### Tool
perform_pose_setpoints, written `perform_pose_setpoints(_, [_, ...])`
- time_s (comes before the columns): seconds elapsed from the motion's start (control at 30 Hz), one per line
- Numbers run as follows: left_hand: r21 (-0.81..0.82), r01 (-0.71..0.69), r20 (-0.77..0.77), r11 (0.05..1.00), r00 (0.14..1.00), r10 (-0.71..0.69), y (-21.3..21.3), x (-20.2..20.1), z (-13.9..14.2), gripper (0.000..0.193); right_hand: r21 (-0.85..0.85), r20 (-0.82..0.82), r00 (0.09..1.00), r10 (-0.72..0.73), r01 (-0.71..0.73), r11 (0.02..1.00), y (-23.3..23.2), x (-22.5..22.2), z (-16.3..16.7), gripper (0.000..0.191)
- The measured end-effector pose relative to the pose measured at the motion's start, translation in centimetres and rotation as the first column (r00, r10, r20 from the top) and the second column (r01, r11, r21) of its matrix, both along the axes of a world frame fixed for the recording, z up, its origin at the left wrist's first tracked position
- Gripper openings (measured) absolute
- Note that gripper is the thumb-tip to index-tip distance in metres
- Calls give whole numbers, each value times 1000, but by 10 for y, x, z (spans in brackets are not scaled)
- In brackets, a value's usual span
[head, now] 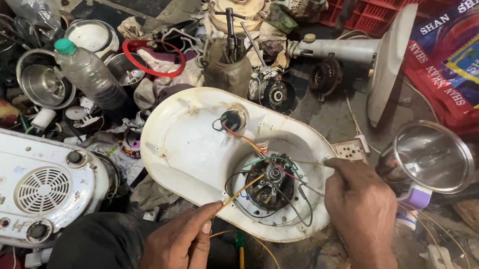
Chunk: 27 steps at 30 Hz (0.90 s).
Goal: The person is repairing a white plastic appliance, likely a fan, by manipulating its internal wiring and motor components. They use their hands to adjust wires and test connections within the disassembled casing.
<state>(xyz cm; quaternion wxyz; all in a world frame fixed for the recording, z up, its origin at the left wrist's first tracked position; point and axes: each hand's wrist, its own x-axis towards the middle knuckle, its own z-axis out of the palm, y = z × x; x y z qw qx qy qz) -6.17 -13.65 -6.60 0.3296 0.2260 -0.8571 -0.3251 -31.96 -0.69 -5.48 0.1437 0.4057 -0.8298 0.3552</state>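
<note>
I am pinching a yellow wire [239,193] in my left hand [177,248] while my right hand [359,204] is gripping leads over the upturned appliance base's [189,146] motor [273,184]; tugging risks snapping connections.

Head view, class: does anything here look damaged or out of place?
Yes. The cream oval appliance base lies opened, its motor bare with loose wires trailing out. The left hand pinches a yellow wire; the right hand holds another.

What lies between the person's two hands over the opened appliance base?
In the head view, the exposed motor with its tangle of coloured wires sits between the left hand and right hand, inside the cream oval base.
</note>
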Motion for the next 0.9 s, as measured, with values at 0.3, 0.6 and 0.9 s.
perform_pose_setpoints(0.3, [-41, 4, -11, 999, 1000, -4, -1, 0, 1, 31, 13, -32, 999, 25, -25, 1000, -3, -1, -5, 21])
perform_pose_setpoints(0.6, [-7, 26, 4, 1000, 1000, -26, -3, -1, 3, 31, -6, 26, 999, 33, -33, 999, -4, 3, -1, 23])
perform_pose_setpoints(0.9, [-66, 18, -14, 998, 1000, -19, -2, -1, 6, 30, 54, 41, 999, 28, -30, 998, -3, 2, -3, 23])
